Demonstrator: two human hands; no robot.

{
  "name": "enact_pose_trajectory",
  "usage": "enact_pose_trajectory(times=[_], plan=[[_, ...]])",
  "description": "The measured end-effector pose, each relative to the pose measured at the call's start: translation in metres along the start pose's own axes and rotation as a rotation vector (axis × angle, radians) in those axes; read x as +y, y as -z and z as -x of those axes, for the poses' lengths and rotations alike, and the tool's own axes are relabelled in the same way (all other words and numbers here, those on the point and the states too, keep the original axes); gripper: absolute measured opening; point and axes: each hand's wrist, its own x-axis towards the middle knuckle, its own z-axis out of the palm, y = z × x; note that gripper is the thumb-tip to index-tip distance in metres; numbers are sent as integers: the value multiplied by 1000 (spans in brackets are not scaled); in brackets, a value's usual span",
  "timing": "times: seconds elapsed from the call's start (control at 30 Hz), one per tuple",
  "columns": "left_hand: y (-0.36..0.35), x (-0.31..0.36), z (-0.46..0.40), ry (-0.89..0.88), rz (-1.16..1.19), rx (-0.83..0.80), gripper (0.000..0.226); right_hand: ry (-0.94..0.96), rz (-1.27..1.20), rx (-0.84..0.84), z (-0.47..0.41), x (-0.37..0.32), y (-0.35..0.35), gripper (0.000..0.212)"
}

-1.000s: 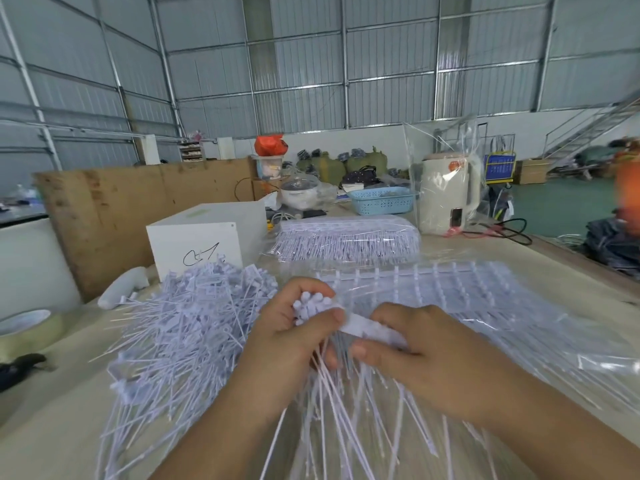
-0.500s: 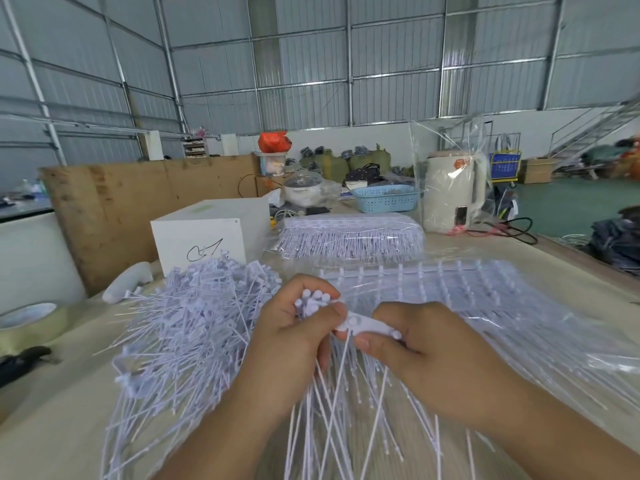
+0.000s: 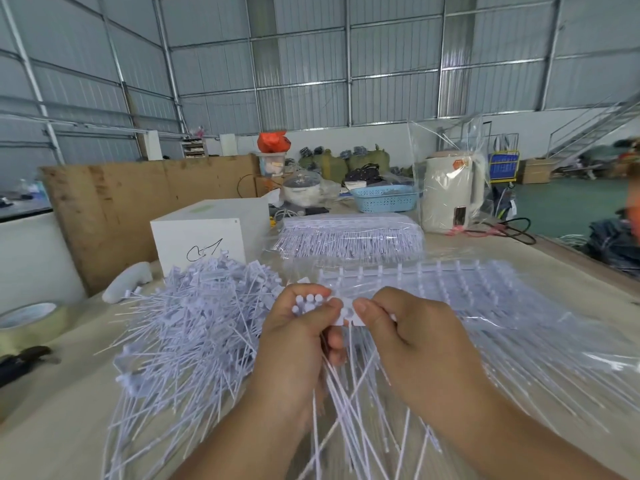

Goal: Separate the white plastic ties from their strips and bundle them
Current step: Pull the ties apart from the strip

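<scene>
Head view: my left hand [image 3: 298, 336] grips a ties bundle [image 3: 308, 303]; right hand [image 3: 412, 332] pinches the strip [image 3: 346, 315], just right of the pile [image 3: 194, 317].

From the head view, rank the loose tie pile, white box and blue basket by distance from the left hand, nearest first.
1. Loose tie pile, beside the left hand on its left.
2. White box, behind the pile.
3. Blue basket, far back, right of the box.
</scene>
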Motion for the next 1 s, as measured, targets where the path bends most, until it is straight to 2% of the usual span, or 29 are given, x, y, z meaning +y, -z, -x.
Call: enact_pose_trajectory(times=[0.13, 0.23, 0.43, 0.5, 0.57, 0.63, 0.67, 0.77, 0.87, 1.0], plan=[[5, 1, -2, -41, -84, -46, 30, -12, -193, -158, -7, 9, 4, 45], [1, -1, -2, -8, -75, -31, 30, -23, -254, -185, -9, 14, 7, 36], [-1, -5, -3, 142, 45, 27, 29, 153, 155, -141, -7, 6, 10, 35], [2, -4, -8, 216, 111, 25, 28, 274, 269, -91, -6, -3, 16, 34], [12, 0, -17, 276, 161, 42, 29, 439, 314, -31, 0, -16, 19, 26], [22, 6, -23, 242, 49, 61, 29, 501, 307, 2, 4, -23, 19, 14], [24, 8, -22, 192, -27, 54, 26, 454, 268, 2, 4, -24, 19, 19], [15, 9, -11, 64, -113, -44, 18, 153, -73, -89, 0, -11, 18, 36], [3, 9, 0, -20, -137, -169, 19, 76, -188, -114, -3, 4, 15, 33], [1, 15, 5, 8, -29, -241, 11, 10, -267, -172, -4, 6, 12, 31]])
